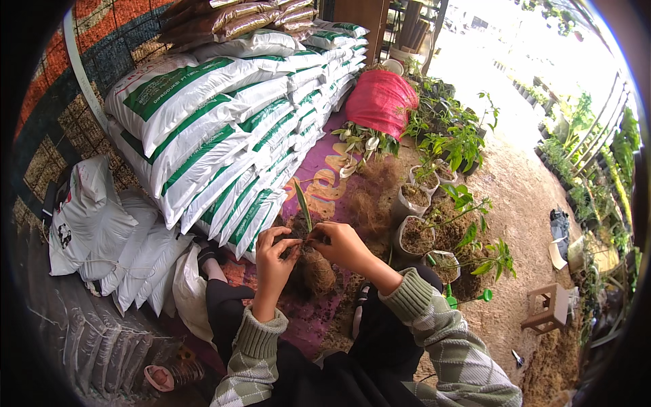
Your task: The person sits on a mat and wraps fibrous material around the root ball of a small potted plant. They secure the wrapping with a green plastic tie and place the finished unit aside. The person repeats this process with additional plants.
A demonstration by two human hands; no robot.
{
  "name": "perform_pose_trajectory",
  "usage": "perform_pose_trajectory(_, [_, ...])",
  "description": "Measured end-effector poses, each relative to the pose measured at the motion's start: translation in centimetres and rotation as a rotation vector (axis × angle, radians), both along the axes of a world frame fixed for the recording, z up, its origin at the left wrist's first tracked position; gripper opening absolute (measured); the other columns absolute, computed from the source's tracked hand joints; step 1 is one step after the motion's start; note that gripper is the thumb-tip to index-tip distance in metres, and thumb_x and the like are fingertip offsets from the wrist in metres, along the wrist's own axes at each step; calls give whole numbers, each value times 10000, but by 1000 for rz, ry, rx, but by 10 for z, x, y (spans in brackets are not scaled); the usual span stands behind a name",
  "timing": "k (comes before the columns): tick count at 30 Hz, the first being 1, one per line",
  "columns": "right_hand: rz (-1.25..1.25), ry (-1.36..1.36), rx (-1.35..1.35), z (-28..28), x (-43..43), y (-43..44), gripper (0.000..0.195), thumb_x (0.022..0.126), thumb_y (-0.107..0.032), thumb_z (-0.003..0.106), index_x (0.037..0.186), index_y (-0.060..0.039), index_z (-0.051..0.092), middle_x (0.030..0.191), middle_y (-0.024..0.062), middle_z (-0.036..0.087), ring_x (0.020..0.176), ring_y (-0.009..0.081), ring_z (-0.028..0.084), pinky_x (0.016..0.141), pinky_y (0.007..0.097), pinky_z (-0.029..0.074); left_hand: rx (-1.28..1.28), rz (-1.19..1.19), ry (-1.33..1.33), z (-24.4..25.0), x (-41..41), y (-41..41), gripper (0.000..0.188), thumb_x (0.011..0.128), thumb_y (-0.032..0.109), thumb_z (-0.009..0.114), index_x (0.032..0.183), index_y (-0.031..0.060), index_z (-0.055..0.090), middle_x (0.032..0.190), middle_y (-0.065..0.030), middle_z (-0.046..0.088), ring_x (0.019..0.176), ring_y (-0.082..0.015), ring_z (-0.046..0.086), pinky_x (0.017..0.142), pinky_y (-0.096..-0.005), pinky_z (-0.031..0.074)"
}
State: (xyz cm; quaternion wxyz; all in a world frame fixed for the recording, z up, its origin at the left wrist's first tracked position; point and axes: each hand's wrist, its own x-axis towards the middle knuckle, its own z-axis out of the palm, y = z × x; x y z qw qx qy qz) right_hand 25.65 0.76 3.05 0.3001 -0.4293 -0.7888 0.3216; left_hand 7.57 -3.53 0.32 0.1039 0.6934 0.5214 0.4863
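Observation:
Between my knees stands a small plant with a long, narrow green leaf [302, 206]. Below it is a rounded brown bundle [319, 272] that looks wrapped in coconut fibre. My left hand [277, 254] comes in from the left, thumb and forefinger pinched at the top of this bundle. From the right, my right hand [336, 246] pinches at the same spot, its fingertips nearly touching the left ones. Whether a thin strand lies between them is too small to tell. Dark soil [295, 290] is scattered on the purple printed sheet [305, 333] underneath.
White-and-green filled sacks [203, 127] are stacked at the left. On the right stand potted seedlings [414, 198], loose coconut fibre [368, 208] and a red sack [384, 99]. Farther right are a brown plastic stool [546, 308] and scissors [518, 358]. Plastic twine [165, 377] lies lower left.

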Motion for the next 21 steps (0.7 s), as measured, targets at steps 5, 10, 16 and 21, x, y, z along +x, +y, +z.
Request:
perform_pose_trajectory(5, [-38,-43,-24,13,6,1,187,762,-102,662,926,-12,653,851,158,656,794,298,645,707,357,499,-1,9,-15,1,2,1,131,663,38,749,751,22,654,961,-93,597,968,-272,554,820,-384,447])
perform_pose_trajectory(10, [-83,-17,46,11,12,6,183,753,-93,662,917,-11,654,841,167,655,794,323,642,704,362,500,-117,-91,-73,-5,-2,2,118,776,59,697,768,-19,609,938,-124,592,738,-259,607,649,-354,493])
perform_pose_trajectory(16, [-59,-23,42,1,12,6,169,778,-160,650,899,-43,654,820,164,649,773,346,626,690,403,489,-178,-138,-293,8,17,0,93,863,24,582,799,-40,599,878,-113,604,769,-215,620,643,-296,487])
perform_pose_trajectory(21, [-50,-50,72,1,13,5,185,779,-199,648,904,-63,647,799,157,641,757,351,618,673,425,480,-39,-111,-104,0,19,7,119,768,-37,639,885,-26,621,953,-102,590,862,-232,603,690,-324,507])
